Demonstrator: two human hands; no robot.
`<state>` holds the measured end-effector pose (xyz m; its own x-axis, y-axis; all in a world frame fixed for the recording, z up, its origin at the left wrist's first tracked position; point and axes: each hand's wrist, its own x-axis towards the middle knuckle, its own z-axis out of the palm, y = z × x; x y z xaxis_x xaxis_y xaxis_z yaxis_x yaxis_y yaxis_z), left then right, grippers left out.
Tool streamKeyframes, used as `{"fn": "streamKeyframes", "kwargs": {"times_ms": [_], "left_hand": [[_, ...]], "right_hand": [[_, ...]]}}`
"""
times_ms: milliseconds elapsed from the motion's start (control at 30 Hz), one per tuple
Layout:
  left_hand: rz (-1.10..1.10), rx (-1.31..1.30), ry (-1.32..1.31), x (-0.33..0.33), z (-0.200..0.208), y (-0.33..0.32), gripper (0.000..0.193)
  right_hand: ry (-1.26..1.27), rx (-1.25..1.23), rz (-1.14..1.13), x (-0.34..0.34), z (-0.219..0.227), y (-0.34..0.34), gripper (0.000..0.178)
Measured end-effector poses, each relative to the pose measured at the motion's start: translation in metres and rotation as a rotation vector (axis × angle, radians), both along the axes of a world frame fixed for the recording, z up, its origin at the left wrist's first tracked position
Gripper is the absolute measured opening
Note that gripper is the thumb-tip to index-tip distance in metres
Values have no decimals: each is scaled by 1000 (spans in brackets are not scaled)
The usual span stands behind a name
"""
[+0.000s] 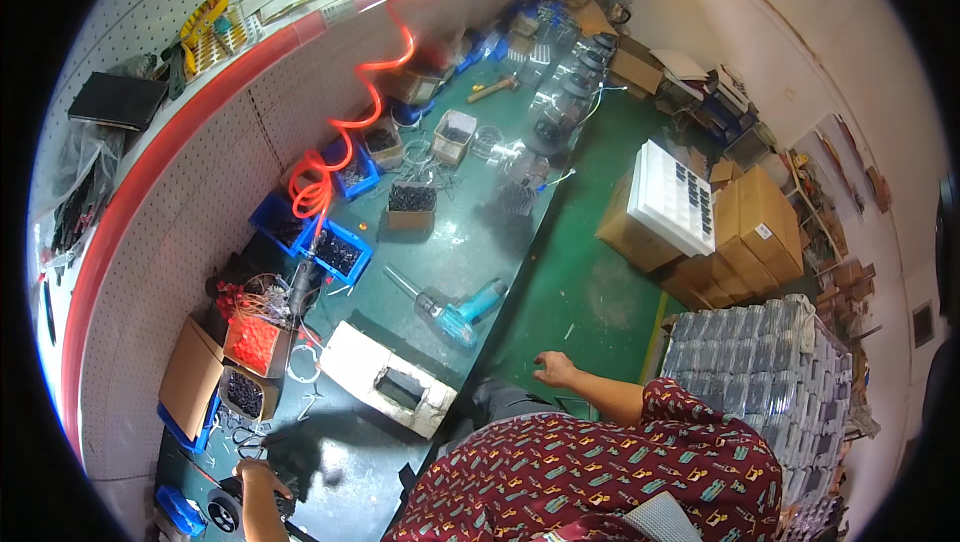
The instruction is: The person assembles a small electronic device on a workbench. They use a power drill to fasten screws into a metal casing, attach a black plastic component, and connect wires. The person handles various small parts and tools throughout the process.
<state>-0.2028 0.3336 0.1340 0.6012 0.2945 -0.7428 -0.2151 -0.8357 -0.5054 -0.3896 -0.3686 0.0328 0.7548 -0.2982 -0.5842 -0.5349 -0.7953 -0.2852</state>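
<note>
At the lower left, my left hand (pixel 262 480) rests with curled fingers on a black part (pixel 284 504) on the workbench. The hand hides much of it, so its kind does not show. Beside it is a black wheel (pixel 224 510). My right hand (pixel 553 369) hangs over the green floor, off the bench edge, with nothing in it and its fingers loosely apart. A teal cordless drill (pixel 455 320) lies on the bench between the hands' reach, pointing away. Nearer me sits a white foam block (pixel 388 379) with a cut-out.
Along the pegboard wall stand blue bins (pixel 338 252) and small cartons (pixel 411 206) of black parts, and a carton of red pieces (pixel 254 342). An orange coiled hose (pixel 345 127) hangs down. To the right are large cartons (pixel 760 222), white foam trays (pixel 665 197) and stacked grey parts (pixel 740 362).
</note>
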Motion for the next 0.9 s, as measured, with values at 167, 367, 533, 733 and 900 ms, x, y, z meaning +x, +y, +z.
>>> {"fn": "streamKeyframes", "kwargs": {"times_ms": [167, 367, 533, 733, 900], "left_hand": [[-22, -24, -35, 1, 4, -11, 80], [-62, -102, -124, -24, 15, -15, 70], [-10, -449, -522, -40, 1, -65, 60], [1277, -1460, -593, -109, -142, -203, 64], [1724, -1511, -969, -116, -190, -317, 55]], "right_hand": [[-224, 83, 165, 19, -8, 6, 45], [-321, 99, 263, 38, -4, -13, 40], [-337, 56, 301, 26, -14, -21, 37], [-352, 42, 386, 36, -5, -24, 48], [-456, -19, 401, 101, 55, 18, 63]]}}
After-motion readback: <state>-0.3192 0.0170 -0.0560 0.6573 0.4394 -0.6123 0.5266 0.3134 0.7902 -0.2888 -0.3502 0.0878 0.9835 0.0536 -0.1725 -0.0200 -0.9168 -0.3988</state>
